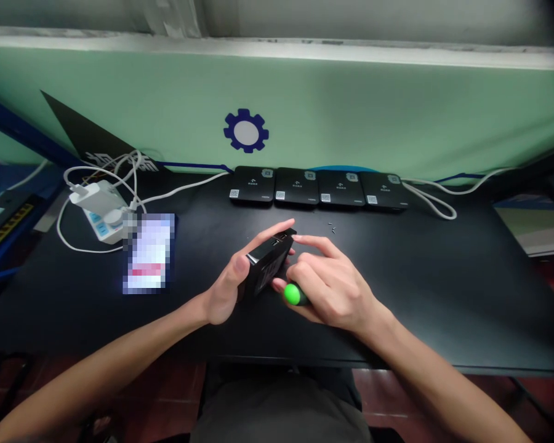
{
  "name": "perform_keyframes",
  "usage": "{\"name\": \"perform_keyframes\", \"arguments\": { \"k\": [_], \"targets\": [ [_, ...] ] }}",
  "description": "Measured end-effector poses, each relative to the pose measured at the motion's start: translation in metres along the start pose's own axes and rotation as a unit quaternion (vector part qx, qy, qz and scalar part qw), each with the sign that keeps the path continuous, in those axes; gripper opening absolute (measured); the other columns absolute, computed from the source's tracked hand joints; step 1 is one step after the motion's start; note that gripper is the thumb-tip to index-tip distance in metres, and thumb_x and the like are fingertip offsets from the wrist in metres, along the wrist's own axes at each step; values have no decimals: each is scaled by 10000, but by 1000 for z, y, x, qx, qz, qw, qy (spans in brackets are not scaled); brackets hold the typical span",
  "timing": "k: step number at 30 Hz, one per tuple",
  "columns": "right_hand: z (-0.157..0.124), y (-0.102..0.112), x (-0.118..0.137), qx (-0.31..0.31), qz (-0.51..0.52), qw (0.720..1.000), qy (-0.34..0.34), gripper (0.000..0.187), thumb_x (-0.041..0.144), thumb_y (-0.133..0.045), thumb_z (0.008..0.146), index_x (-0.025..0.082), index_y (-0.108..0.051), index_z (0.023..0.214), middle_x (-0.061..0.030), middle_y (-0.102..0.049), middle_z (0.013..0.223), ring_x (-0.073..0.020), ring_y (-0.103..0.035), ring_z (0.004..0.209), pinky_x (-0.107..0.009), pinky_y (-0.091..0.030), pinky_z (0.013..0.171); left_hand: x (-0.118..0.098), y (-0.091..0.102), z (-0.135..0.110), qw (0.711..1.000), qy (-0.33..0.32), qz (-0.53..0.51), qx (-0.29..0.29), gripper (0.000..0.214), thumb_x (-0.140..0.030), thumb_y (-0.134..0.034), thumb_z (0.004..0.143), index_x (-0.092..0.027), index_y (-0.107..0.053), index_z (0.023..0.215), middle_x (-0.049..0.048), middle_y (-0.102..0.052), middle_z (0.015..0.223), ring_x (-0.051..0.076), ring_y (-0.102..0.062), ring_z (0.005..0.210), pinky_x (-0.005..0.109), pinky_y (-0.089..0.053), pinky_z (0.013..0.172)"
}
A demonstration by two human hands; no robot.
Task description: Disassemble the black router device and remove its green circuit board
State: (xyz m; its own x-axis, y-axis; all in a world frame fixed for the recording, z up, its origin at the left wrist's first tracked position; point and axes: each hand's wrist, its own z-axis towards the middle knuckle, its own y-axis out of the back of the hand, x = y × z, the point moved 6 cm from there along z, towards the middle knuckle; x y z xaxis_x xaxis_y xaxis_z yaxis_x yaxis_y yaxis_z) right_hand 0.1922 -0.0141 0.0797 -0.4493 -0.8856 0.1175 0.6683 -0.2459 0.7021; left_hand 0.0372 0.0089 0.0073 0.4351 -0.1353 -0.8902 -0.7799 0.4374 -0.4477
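My left hand (228, 283) is wrapped around a black box (270, 264), a small electronic device with ports along its upper edge, tilted on its side above the table. A label shows on the face turned to the right. My right hand (337, 283) is closed around a screwdriver (293, 295), of which only the bright green handle end and a bit of dark grip show; its shaft is hidden. The right index fingertip touches the box's far corner. Beyond the hands, several small screws (332, 228) lie on the table.
Several flat black boxes (297, 187) stand in a row at the back of the black table (452, 289). To the left are a lit phone (150, 253), a white power strip (104, 224), a white charger (100, 198) and tangled cables. A white cable (436, 203) loops at the right.
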Motion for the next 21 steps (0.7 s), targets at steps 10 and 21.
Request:
{"name": "perform_keyframes", "arguments": {
  "k": [10,21],
  "targets": [
    [1,2,-3,-2,1,1000,-1,253,246,-627,1155,201,-631,906,23,-599,723,-151,-521,637,-469,-651,1097,-7,-1,3,997,22,61,51,1010,-934,-421,1086,-228,-472,1806,197,-725,1505,324,-712,1380,399,-613,1151],
    [0,-3,-1,20,-35,999,-6,320,297,-596,1169,212,-636,863,34,-551,701,-155,-468,614,-465,-629,1177,-2,-4,3,998,54,-12,38,994,-902,-490,1089,-244,-425,1832,202,-823,1329,325,-831,1113,481,-695,1022]
  ]
}}
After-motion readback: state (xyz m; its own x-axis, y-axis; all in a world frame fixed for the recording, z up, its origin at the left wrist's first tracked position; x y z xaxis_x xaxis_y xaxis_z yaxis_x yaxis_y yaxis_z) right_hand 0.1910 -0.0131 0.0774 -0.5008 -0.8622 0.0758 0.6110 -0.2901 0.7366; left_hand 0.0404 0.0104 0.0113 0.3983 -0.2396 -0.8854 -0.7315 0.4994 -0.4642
